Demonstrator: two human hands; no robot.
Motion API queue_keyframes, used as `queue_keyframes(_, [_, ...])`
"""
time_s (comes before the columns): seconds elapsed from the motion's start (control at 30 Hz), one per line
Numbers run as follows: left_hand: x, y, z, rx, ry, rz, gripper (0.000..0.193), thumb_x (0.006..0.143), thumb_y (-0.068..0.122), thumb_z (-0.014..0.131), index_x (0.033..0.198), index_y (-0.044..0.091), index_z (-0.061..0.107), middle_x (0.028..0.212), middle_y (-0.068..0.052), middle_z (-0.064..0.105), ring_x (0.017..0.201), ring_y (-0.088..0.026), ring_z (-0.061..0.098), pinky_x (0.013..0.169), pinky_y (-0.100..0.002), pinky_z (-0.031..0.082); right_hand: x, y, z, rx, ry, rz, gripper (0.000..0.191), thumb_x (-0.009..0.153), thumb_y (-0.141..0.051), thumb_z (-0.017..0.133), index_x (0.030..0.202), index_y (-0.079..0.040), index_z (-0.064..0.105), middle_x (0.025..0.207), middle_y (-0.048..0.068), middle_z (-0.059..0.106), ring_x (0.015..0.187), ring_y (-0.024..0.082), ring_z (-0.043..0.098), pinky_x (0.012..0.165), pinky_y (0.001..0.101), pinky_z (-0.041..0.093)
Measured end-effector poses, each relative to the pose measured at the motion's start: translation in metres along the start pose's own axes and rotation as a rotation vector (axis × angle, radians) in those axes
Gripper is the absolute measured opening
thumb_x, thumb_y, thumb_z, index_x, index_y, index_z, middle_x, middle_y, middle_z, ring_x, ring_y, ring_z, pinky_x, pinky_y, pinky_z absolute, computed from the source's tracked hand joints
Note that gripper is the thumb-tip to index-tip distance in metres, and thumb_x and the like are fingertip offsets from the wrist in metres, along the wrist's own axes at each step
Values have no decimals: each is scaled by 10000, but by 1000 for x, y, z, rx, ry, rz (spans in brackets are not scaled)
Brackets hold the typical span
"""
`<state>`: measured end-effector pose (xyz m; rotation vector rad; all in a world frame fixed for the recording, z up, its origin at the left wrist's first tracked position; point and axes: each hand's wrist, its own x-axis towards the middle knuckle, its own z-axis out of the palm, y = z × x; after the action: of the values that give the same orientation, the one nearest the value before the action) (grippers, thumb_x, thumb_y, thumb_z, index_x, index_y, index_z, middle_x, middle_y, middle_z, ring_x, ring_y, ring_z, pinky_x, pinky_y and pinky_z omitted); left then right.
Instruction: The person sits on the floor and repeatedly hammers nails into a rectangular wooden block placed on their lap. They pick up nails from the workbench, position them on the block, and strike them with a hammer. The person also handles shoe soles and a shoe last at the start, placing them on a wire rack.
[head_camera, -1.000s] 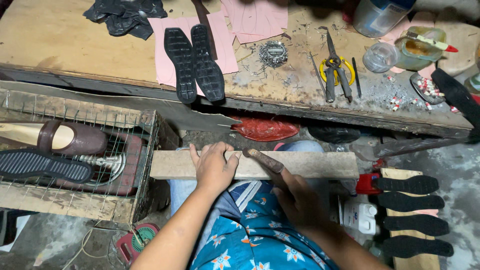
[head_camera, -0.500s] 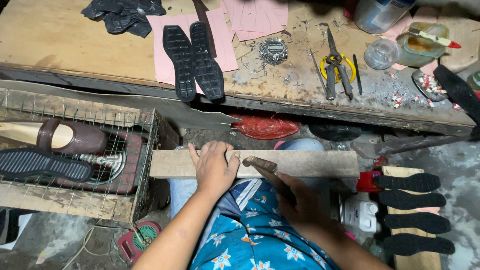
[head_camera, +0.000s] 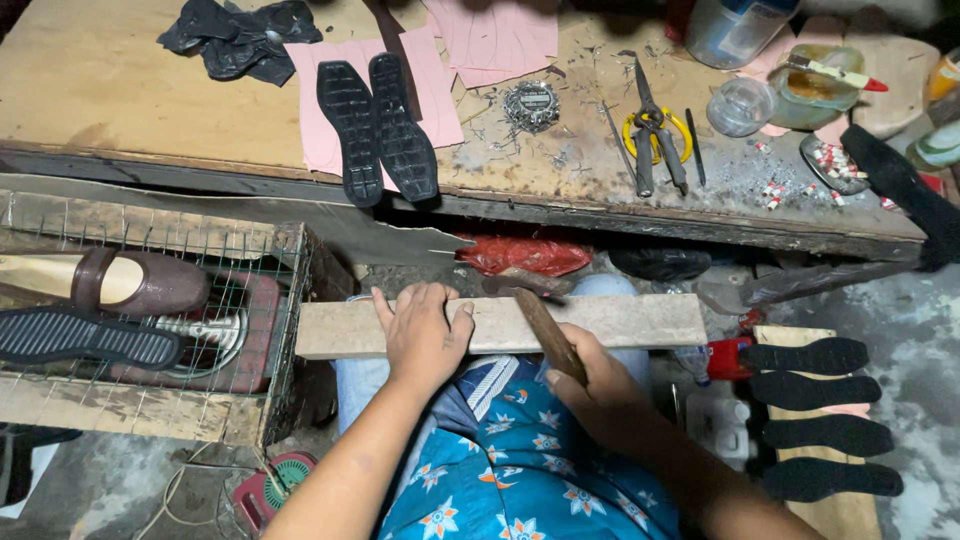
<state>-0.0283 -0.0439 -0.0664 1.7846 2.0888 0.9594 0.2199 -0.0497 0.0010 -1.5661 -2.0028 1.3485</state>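
A pale wooden plank (head_camera: 640, 320) lies across my lap, below the workbench edge. My left hand (head_camera: 423, 333) presses flat on its middle, fingers spread over the far edge. My right hand (head_camera: 600, 392) grips a brown wooden handle (head_camera: 545, 330) that slants up and left across the plank; its head end is hidden in shadow near the plank's far edge. Two black shoe soles (head_camera: 375, 128) lie side by side on pink sheets (head_camera: 330, 120) on the wooden workbench (head_camera: 110, 90).
A wire cage (head_camera: 265, 300) at left holds a brown shoe (head_camera: 140, 283) and a black sole (head_camera: 85, 337). Pliers (head_camera: 655, 140), a round metal piece (head_camera: 530, 103), jars (head_camera: 740, 105) and a black cloth (head_camera: 235, 35) are on the bench. Several black soles (head_camera: 825, 420) rest on a board at right.
My right hand has raised the wooden handle so it now slants further up across the plank. My left hand stays pressed on the plank.
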Motion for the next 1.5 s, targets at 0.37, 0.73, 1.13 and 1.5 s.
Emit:
queue_keyframes(0.37, [-2, -7, -2, 2, -22, -4, 265, 842, 330, 670, 993, 113, 649, 1069, -95, 696, 1176, -318, 572, 1194, -661, 79, -18, -7, 29, -66, 109, -50, 629, 904, -263, 637, 1482, -99, 450, 1302, 225, 664, 1208, 319, 670, 1024, 384, 487])
queue_keyframes(0.73, [-2, -13, -5, -9, -50, -29, 259, 818, 300, 680, 989, 109, 640, 1033, -103, 697, 1139, -318, 581, 1209, -651, 68, -19, -4, 44, -19, 164, -60, 617, 905, -216, 621, 1473, -47, 449, 1378, 261, 606, 1292, 337, 612, 1080, 394, 445])
queue_keyframes(1.13, [3, -15, -10, -25, -88, -39, 254, 833, 299, 669, 996, 108, 630, 1034, -82, 703, 1107, -318, 579, 1211, -641, 55, -15, -12, 52, -78, 163, -12, 635, 907, -256, 625, 1484, -59, 445, 1337, 263, 629, 1277, 339, 617, 1052, 397, 462])
queue_keyframes(1.5, [2, -15, -5, -24, -65, -36, 256, 824, 301, 666, 997, 116, 630, 1026, -75, 707, 1100, -308, 586, 1216, -629, 79, -17, -5, 47, -67, 251, -130, 615, 920, -288, 611, 1462, -41, 462, 1308, 263, 657, 1276, 352, 640, 1040, 403, 482])
